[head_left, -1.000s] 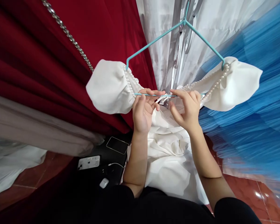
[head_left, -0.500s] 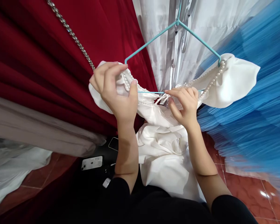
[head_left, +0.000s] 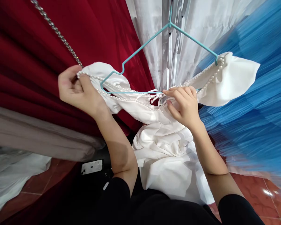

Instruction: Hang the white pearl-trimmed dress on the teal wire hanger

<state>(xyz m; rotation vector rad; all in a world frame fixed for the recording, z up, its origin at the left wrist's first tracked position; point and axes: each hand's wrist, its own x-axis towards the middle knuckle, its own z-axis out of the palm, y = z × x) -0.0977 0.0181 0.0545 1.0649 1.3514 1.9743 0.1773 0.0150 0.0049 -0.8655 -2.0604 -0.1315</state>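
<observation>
A white dress (head_left: pixel 159 150) with pearl-trimmed edges hangs before me, its lower part bunched over my lap. My left hand (head_left: pixel 78 89) is closed on the pearl-edged strap at the dress's left side, pulled out past the end of the hanger. The light-blue hanger (head_left: pixel 146 43) has its left end bare above the neckline, while its right end sits inside the right shoulder (head_left: pixel 234 78). My right hand (head_left: pixel 182 103) pinches the hanger's bottom bar near the middle, next to the white tied cords (head_left: pixel 155 96).
Dark red fabric (head_left: pixel 103 34) with a beaded chain (head_left: pixel 58 34) hangs on the left, blue tulle (head_left: pixel 255 109) on the right. White curtains and metal poles (head_left: pixel 170 62) stand behind. A white phone (head_left: pixel 91 167) lies on a black surface at lower left.
My left hand has moved left and drawn the pearl strap away from the hanger's left end, which now shows bare. My right hand keeps its pinch near the middle.
</observation>
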